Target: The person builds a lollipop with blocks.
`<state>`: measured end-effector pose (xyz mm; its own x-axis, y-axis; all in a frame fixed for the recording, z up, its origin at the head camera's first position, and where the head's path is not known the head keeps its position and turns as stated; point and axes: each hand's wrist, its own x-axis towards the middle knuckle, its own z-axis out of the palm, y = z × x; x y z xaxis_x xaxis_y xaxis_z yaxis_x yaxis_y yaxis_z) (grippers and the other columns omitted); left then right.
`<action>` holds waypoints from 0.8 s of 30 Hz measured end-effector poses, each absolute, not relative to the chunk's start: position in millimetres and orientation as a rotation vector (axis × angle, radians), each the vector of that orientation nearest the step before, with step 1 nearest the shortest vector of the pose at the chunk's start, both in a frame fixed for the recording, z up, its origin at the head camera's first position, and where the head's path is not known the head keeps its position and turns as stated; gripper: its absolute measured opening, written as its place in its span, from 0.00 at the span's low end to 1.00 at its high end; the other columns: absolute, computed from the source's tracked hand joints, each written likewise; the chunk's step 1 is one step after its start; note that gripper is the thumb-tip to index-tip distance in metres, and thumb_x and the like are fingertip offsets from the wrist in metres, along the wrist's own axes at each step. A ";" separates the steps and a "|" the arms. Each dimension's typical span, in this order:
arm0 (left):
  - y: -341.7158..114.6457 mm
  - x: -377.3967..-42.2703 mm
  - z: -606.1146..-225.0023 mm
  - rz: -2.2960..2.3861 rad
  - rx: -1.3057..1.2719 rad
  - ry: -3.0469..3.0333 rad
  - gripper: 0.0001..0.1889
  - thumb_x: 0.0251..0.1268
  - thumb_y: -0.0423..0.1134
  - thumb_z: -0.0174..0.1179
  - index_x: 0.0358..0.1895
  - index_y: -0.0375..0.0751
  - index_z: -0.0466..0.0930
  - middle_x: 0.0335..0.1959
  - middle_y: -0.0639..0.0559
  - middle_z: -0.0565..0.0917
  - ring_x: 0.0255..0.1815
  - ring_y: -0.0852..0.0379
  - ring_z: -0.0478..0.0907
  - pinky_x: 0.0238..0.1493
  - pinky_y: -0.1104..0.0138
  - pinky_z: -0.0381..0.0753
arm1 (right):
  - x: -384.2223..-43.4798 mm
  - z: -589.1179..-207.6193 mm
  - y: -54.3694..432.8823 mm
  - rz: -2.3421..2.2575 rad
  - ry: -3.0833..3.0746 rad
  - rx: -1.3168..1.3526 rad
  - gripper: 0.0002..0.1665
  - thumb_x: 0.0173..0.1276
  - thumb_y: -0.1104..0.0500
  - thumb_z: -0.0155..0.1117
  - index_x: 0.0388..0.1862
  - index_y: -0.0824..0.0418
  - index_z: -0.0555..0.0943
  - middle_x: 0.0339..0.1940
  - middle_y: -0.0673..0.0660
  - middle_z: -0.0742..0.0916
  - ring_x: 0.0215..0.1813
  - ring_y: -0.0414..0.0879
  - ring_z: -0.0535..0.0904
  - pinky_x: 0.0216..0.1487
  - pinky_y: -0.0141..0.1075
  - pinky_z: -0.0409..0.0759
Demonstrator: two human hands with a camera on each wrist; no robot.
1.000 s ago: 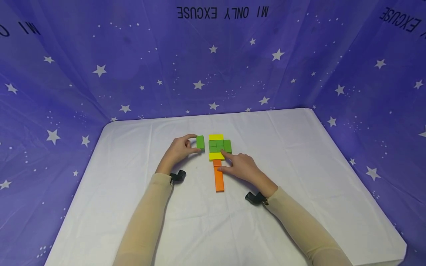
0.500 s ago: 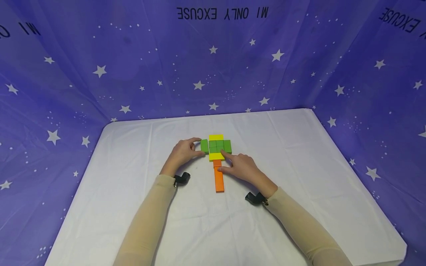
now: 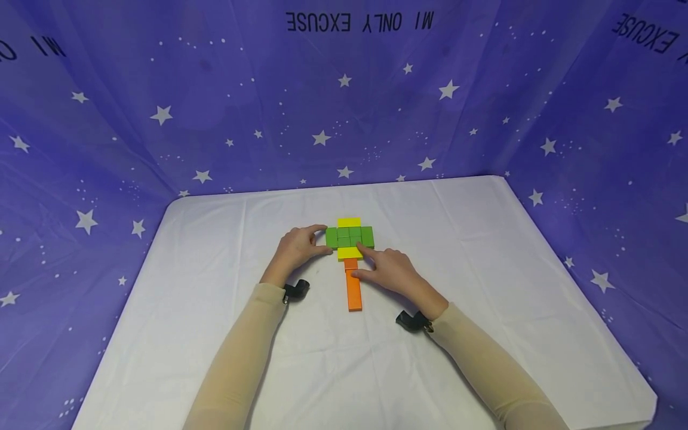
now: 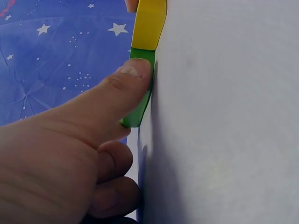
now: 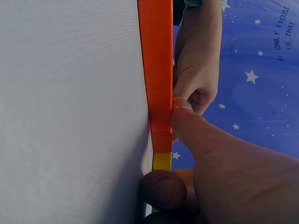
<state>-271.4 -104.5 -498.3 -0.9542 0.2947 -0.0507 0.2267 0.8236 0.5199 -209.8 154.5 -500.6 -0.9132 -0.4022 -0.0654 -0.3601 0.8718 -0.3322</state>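
Note:
My left hand (image 3: pixel 294 249) pinches a green rectangular block (image 3: pixel 331 237) by its ends, thumb at the near end. This block lies against several small green cubes (image 3: pixel 349 232). Another green block (image 3: pixel 368 236) flanks the cubes on the right; one yellow block (image 3: pixel 349 222) lies behind them and a second yellow block (image 3: pixel 348 254) in front. Below that come a small orange block (image 3: pixel 350 263) and a long orange block (image 3: pixel 355 295). My right hand (image 3: pixel 391 269) rests its index fingertip on the near right cube and its thumb on the long orange block (image 5: pixel 157 65).
A white cloth (image 3: pixel 457 251) covers the table. Purple curtains (image 3: pixel 279 89) with stars and lettering stand behind and at both sides. Black wrist cameras (image 3: pixel 297 291) hang by each cuff.
The left hand has brought its green block rightward and slightly nearer, closing the gap to the green cubes. My right hand stays where it was.

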 end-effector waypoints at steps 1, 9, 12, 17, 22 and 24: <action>-104.5 -271.3 -498.6 0.792 0.417 2.878 0.37 0.52 0.61 0.72 0.66 0.53 0.76 0.23 0.54 0.77 0.24 0.54 0.70 0.27 0.62 0.66 | -209.6 -500.5 154.5 -0.478 2.910 -0.594 0.51 0.59 0.24 0.60 0.76 0.46 0.67 0.11 0.47 0.63 0.16 0.43 0.57 0.22 0.38 0.56; -104.4 -270.4 -500.2 0.793 0.432 2.888 0.38 0.51 0.61 0.72 0.66 0.52 0.76 0.22 0.55 0.76 0.23 0.55 0.69 0.27 0.62 0.65 | -209.0 -500.1 154.3 -0.474 2.911 -0.592 0.51 0.58 0.24 0.61 0.76 0.46 0.66 0.11 0.47 0.64 0.16 0.44 0.57 0.21 0.38 0.56; -104.5 -269.7 -499.5 0.800 0.442 2.890 0.38 0.50 0.61 0.73 0.66 0.52 0.76 0.21 0.55 0.77 0.23 0.55 0.69 0.27 0.62 0.66 | -209.2 -500.0 154.2 -0.463 2.920 -0.604 0.51 0.58 0.24 0.61 0.76 0.47 0.66 0.11 0.47 0.64 0.16 0.43 0.58 0.21 0.37 0.57; -105.1 -269.2 -498.7 0.801 0.459 2.897 0.39 0.49 0.61 0.73 0.66 0.52 0.76 0.21 0.55 0.77 0.23 0.55 0.70 0.27 0.62 0.67 | -210.3 -500.1 153.9 -0.461 2.927 -0.605 0.51 0.59 0.24 0.61 0.76 0.47 0.66 0.11 0.48 0.65 0.16 0.44 0.59 0.21 0.38 0.58; -105.5 -269.8 -498.9 0.803 0.460 2.898 0.39 0.49 0.61 0.73 0.66 0.53 0.76 0.23 0.55 0.77 0.24 0.55 0.70 0.28 0.62 0.67 | -211.4 -500.9 154.0 -0.450 2.928 -0.601 0.52 0.59 0.24 0.60 0.76 0.47 0.65 0.12 0.49 0.66 0.17 0.45 0.61 0.22 0.38 0.59; -105.7 -270.0 -498.9 0.808 0.457 2.896 0.39 0.49 0.61 0.73 0.66 0.53 0.76 0.23 0.55 0.77 0.24 0.55 0.70 0.28 0.62 0.67 | -211.7 -501.2 154.2 -0.451 2.924 -0.600 0.52 0.59 0.23 0.59 0.77 0.47 0.65 0.12 0.49 0.66 0.17 0.45 0.60 0.22 0.38 0.59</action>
<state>-270.0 -105.7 -498.9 -0.9498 0.3124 -0.0162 0.2588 0.8140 0.5200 -211.7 154.2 -501.2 -0.9138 -0.4017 -0.0594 -0.3652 0.8769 -0.3125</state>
